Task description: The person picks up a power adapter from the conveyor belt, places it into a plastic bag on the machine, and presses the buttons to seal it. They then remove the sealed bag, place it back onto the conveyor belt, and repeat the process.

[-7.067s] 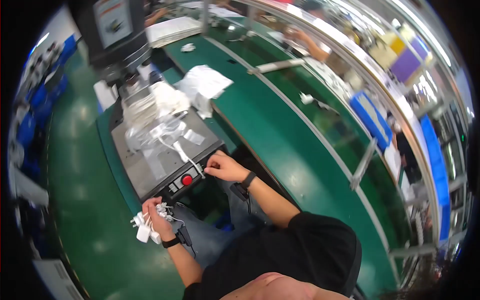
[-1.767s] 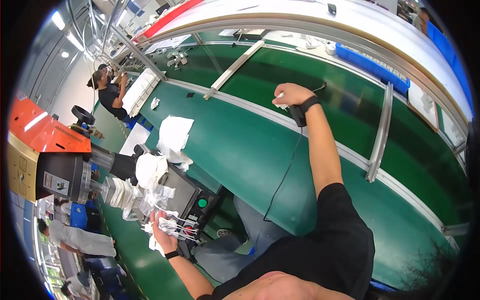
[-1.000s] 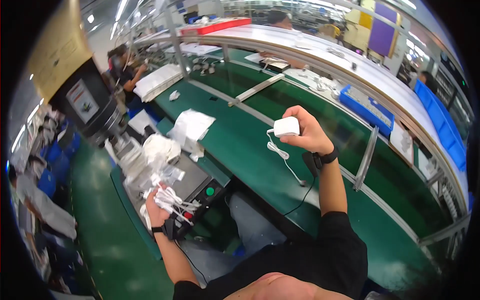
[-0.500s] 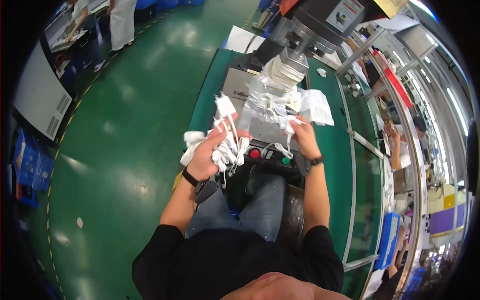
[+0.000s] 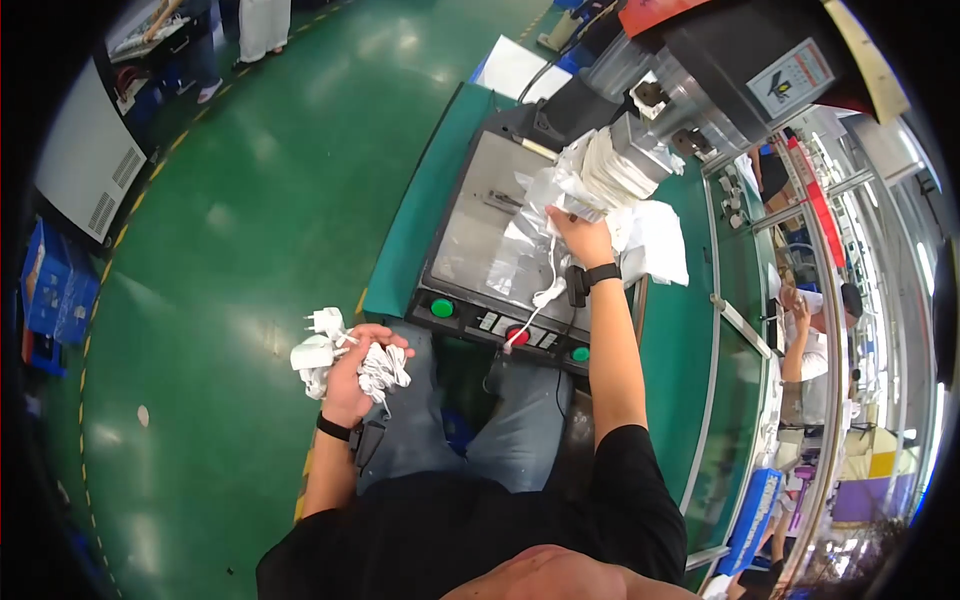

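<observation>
Off the near left corner of the machine, my left hand (image 5: 352, 378) is closed around a bunch of white power adapters (image 5: 315, 352), several of them, with a plug's pins pointing left. Their coiled white cables (image 5: 382, 370) spill over the palm. My right hand (image 5: 585, 240) reaches over the machine to the clear plastic bags (image 5: 533, 215), below the stack of white sheets (image 5: 615, 170). It is closed on a white power adapter, mostly hidden by the hand. That adapter's white cable (image 5: 550, 290) trails over the metal plate toward the red button.
The press machine (image 5: 700, 80) has a metal bed (image 5: 470, 230), with green and red buttons (image 5: 443, 308) along its front. White bags (image 5: 660, 245) lie to its right on the green table. A metal frame (image 5: 735, 325) stands further right, with people beyond it.
My left hand has moved left and nearer my body with the adapters, away from the machine. My right hand has gone farther in, onto the plastic bags. The head view has shifted.
</observation>
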A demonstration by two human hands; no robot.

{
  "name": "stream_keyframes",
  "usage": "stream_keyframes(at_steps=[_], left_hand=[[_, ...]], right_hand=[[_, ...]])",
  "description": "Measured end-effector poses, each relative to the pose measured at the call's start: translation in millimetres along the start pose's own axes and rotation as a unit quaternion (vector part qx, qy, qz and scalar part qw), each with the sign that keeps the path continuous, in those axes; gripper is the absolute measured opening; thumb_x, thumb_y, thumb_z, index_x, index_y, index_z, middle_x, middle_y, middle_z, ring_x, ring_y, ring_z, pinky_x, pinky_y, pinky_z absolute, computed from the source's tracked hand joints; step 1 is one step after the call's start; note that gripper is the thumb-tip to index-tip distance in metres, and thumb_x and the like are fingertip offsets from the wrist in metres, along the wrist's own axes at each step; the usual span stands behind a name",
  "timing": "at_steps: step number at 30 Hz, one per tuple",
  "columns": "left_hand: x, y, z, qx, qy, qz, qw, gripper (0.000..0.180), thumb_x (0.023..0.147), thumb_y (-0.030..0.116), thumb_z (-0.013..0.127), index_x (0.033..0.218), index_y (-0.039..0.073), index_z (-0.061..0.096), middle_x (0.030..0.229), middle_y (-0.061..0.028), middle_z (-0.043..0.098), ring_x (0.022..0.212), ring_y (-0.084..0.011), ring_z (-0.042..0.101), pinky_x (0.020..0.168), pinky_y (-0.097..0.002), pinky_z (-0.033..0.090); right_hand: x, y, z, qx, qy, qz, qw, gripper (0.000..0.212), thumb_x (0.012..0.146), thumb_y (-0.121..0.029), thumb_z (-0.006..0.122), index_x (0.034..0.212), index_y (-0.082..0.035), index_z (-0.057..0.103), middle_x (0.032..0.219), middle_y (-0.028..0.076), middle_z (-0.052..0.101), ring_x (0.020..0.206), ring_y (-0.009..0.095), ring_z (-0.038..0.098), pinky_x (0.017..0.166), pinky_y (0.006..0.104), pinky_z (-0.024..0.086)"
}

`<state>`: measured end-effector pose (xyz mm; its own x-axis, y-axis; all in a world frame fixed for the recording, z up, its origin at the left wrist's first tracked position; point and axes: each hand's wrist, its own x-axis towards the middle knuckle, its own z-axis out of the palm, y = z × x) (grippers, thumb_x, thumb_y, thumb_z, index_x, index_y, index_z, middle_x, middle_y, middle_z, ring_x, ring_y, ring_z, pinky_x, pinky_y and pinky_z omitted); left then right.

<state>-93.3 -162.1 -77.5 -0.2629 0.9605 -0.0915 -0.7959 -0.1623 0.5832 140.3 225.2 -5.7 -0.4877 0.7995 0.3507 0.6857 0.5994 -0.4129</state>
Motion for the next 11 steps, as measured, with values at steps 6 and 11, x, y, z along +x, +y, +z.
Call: stream_keyframes(at_steps=[6,11], left_hand=[[44,-16,24,0.041,-0.027,0.0,0.999,0.025,0.105,0.023,0.045,0.11,0.002,0.056,0.108,-0.0211,0.066,0.102,-0.0339,0.067,0.092,-0.0436,0.053],[80,-36,41,0.162,-0.073,0.037,0.983,0.022,0.105,0.021,0.047,0.108,0.002,0.057,0.108,-0.0193,0.067,0.104,-0.0315,0.066,0.095,-0.0415,0.051]], right_hand=[[5,16,1,-0.057,0.005,-0.036,0.998,0.031,0.091,-0.036,0.07,0.096,-0.005,0.07,0.078,0.008,0.068,0.076,0.027,0.068,0.066,0.0383,0.048],[-6,29,-23,0.141,-0.141,0.006,0.98,0.03,0.089,-0.035,0.073,0.096,-0.006,0.071,0.081,0.008,0.07,0.077,0.025,0.069,0.068,0.0361,0.05]])
